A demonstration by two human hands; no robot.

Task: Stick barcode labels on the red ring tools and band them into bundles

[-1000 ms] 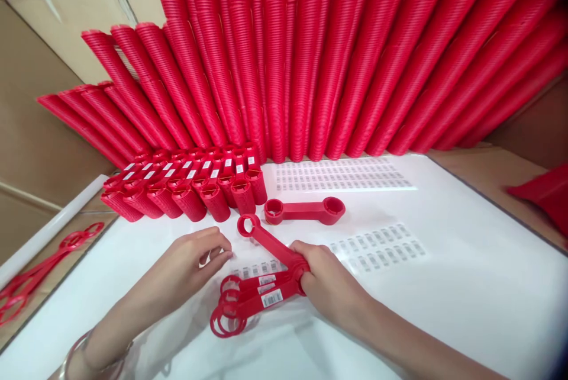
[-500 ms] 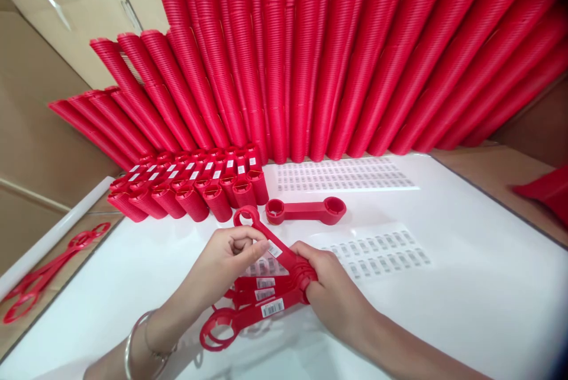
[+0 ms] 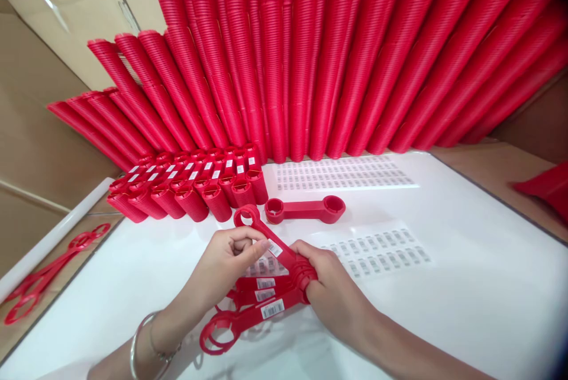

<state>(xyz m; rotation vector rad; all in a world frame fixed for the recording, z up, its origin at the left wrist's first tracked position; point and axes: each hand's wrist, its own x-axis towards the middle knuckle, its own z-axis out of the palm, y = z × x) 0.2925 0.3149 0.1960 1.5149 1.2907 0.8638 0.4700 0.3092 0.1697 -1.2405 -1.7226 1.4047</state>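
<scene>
My right hand point(image 3: 335, 282) is closed around the joined ends of several fanned-out red plastic double-ring pieces point(image 3: 248, 315). Their other rings spread to the left, and white barcode stickers show on their bars. On the uppermost piece point(image 3: 261, 225), a barcode sticker point(image 3: 275, 248) sits at the thumb tip of my left hand point(image 3: 239, 255). The fingers of that hand are curled, with thumb and forefinger pinched at the sticker's edge; the fingertips are partly hidden. Just beyond lies a single red double-ring piece point(image 3: 306, 209) showing no sticker.
Barcode sticker sheets point(image 3: 377, 253) lie on the white tabletop point(image 3: 479, 285), another sheet point(image 3: 346, 174) further back. Stickered red stacks point(image 3: 190, 184) stand at the back left. Tall red stacks point(image 3: 310, 60) form a wall behind. Loose red pieces point(image 3: 57, 267) lie on cardboard at left.
Almost nothing differs. The left wrist and its bracelet have shifted slightly to the right, while both hands keep the same hold.
</scene>
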